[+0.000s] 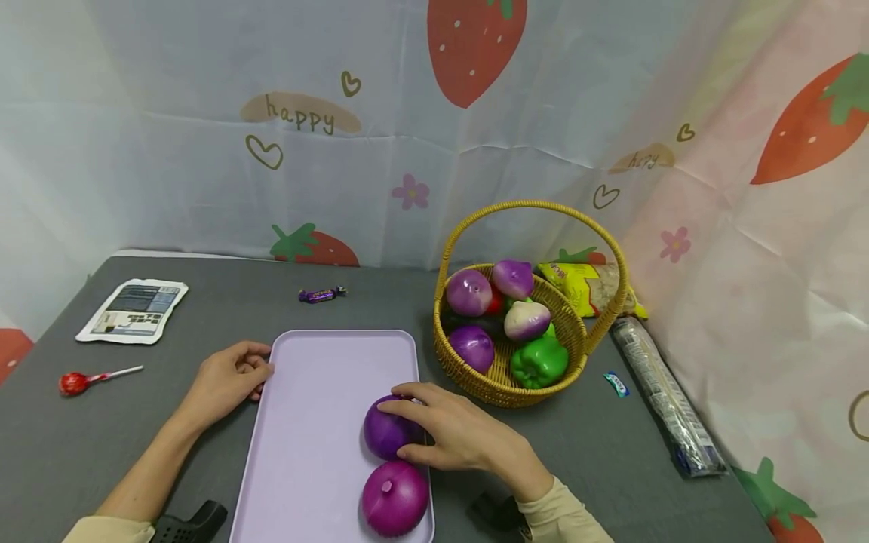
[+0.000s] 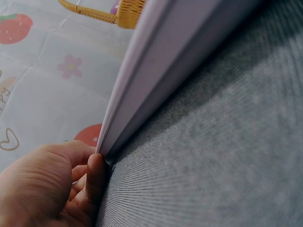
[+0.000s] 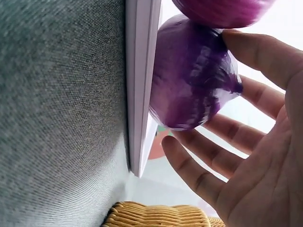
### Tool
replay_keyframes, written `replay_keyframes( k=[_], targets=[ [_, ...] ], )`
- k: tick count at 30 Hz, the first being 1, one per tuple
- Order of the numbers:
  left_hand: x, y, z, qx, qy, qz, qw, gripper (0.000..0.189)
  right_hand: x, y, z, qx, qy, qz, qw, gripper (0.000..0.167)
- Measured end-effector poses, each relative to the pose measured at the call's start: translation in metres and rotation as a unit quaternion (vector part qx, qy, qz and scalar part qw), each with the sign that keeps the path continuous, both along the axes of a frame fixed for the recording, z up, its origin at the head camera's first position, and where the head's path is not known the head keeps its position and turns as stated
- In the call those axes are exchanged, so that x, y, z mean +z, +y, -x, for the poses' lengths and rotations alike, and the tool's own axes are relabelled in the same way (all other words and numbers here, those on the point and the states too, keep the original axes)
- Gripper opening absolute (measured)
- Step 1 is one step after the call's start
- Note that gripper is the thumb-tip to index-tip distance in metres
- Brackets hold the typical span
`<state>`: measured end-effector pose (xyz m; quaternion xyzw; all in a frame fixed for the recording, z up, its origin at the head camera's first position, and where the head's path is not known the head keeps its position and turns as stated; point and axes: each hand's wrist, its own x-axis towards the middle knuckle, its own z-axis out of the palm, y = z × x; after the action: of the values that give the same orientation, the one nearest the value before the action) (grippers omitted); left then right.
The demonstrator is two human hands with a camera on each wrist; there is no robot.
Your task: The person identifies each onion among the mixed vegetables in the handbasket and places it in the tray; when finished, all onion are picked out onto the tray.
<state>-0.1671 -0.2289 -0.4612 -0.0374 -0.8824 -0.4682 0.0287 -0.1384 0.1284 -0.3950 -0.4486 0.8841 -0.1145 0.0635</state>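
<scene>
A: What is the left hand (image 1: 222,381) doing?

B: It is pinching the rim of a pale lilac, rectangular tray (image 1: 319,422) on the left side, near the far corner, with thumb and finger set narrowly together.

A: And the right hand (image 1: 456,430)?

B: It is cupping a glossy, round, dark-purple onion (image 1: 388,434) between thumb and fingers, which are spreading wide. How firmly it is gripping, I cannot tell.

A: Where is that onion sitting?

B: It is resting on the tray near the right edge, just beyond a shiny, round, magenta onion (image 1: 396,501), which is lying nearer the person.

A: What is standing past the tray?

B: A yellow, woven basket with a tall arched handle (image 1: 502,394) is standing to the right, holding several purple onions and a glossy green bell pepper (image 1: 539,362).

A: And on the left?

B: A red lollipop with a thin stick (image 1: 73,383) and a flat, white, printed pouch (image 1: 133,311) are lying on the grey table (image 1: 224,302).
</scene>
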Motion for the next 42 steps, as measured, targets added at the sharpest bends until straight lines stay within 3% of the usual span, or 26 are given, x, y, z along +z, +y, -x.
replay_keyframes(
  k=[14, 19, 22, 25, 27, 29, 31, 35, 42],
  targets=[
    [-0.001, 0.0, 0.002, 0.001, -0.002, 0.005, 1.0, 0.033, 0.001, 0.003, 0.002, 0.009, -0.002, 0.013, 0.9999, 0.057],
    [-0.002, -0.001, 0.002, 0.003, -0.002, 0.008, 1.0, 0.033, 0.009, 0.01, 0.008, -0.014, 0.046, 0.07, 0.9964, 0.053],
    [-0.002, -0.001, 0.002, 0.004, -0.002, 0.01, 0.9999, 0.033, 0.014, 0.021, 0.017, -0.063, 0.117, 0.15, 0.9798, 0.046],
    [-0.002, -0.001, 0.003, 0.005, -0.002, 0.013, 0.9999, 0.033, 0.02, 0.037, 0.028, -0.136, 0.175, 0.231, 0.9474, 0.04],
    [-0.002, -0.001, 0.003, 0.005, -0.003, 0.013, 0.9999, 0.032, 0.022, 0.047, 0.034, -0.181, 0.193, 0.262, 0.9281, 0.04],
    [-0.001, -0.001, 0.002, 0.006, -0.002, 0.014, 0.9999, 0.032, 0.024, 0.055, 0.038, -0.221, 0.191, 0.263, 0.9196, 0.041],
    [-0.001, -0.002, 0.002, 0.006, -0.002, 0.013, 0.9999, 0.032, 0.023, 0.06, 0.041, -0.252, 0.171, 0.24, 0.9217, 0.043],
    [-0.001, -0.001, 0.001, 0.008, -0.004, 0.015, 0.9998, 0.032, 0.016, 0.061, 0.045, -0.291, 0.113, 0.17, 0.9348, 0.045],
    [-0.003, -0.003, 0.001, 0.009, -0.004, 0.008, 0.9999, 0.032, 0.006, 0.055, 0.052, -0.303, 0.054, 0.083, 0.9477, 0.044]
  ],
)
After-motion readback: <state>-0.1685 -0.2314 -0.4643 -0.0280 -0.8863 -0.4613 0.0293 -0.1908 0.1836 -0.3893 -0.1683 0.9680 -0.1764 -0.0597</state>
